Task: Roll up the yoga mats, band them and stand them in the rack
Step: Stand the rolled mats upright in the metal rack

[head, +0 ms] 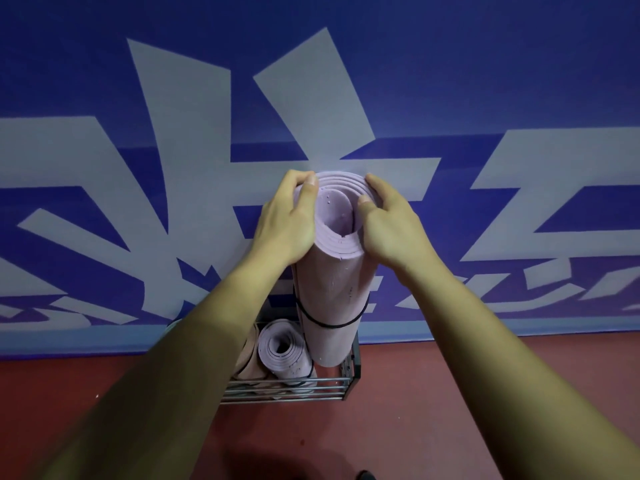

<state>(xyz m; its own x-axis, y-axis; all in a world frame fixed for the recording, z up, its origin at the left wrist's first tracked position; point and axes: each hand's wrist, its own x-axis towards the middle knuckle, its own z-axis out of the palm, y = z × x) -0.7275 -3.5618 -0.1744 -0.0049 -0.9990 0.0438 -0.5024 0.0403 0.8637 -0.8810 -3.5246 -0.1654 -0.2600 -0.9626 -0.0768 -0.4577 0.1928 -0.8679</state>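
Observation:
A rolled lilac yoga mat (329,292) stands upright with its lower end in the metal wire rack (287,393) against the wall. A black band (332,323) circles the roll about midway down. My left hand (287,220) grips the top of the roll from the left, fingers curled over the rim. My right hand (388,223) holds the top from the right, thumb pressed inside the spiral. A second, shorter lilac roll (282,351) with a black band stands in the rack to the left. A pinkish roll (249,355) beside it is mostly hidden by my left forearm.
The rack stands on a dark red floor (450,393) at the foot of a blue wall (485,64) with large pale grey shapes. A dark object (365,475) shows at the bottom edge.

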